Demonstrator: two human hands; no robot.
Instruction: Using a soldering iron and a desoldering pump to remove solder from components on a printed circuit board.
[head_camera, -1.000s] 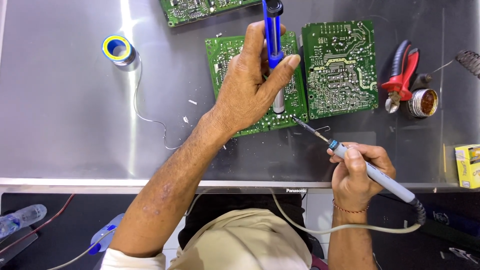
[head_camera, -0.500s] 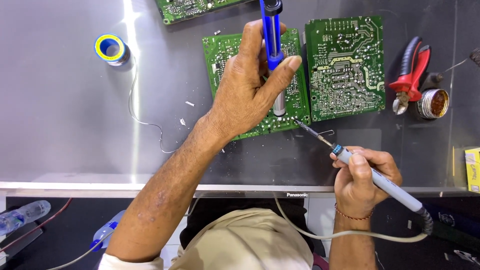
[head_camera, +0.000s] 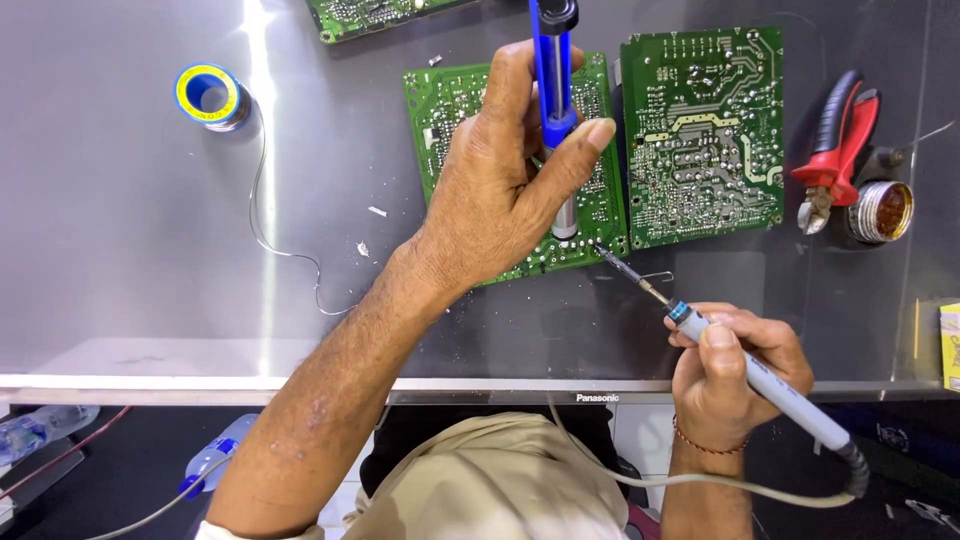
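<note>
Your left hand (head_camera: 500, 190) wrapped round blue plastic desoldering pump (head_camera: 553, 95), nozzle down on green circuit board (head_camera: 450, 110) mid-table. Your right hand (head_camera: 735, 365) pinching grey pen-shaped soldering iron (head_camera: 770, 390), tip touching board's lower right corner beside nozzle.

Left hand (head_camera: 505, 185) at centre frame, clasped around a blue desoldering pump (head_camera: 553, 95), tip down on a green circuit board (head_camera: 450, 110). Right hand (head_camera: 735, 365) lower right, gripping a soldering iron (head_camera: 770, 385), tip touching the board's lower edge. Second board (head_camera: 703, 135) just beside. Solder spool (head_camera: 208, 96) upper left, red pliers (head_camera: 840, 140) right, all on the grey tabletop (head_camera: 130, 250).
</note>
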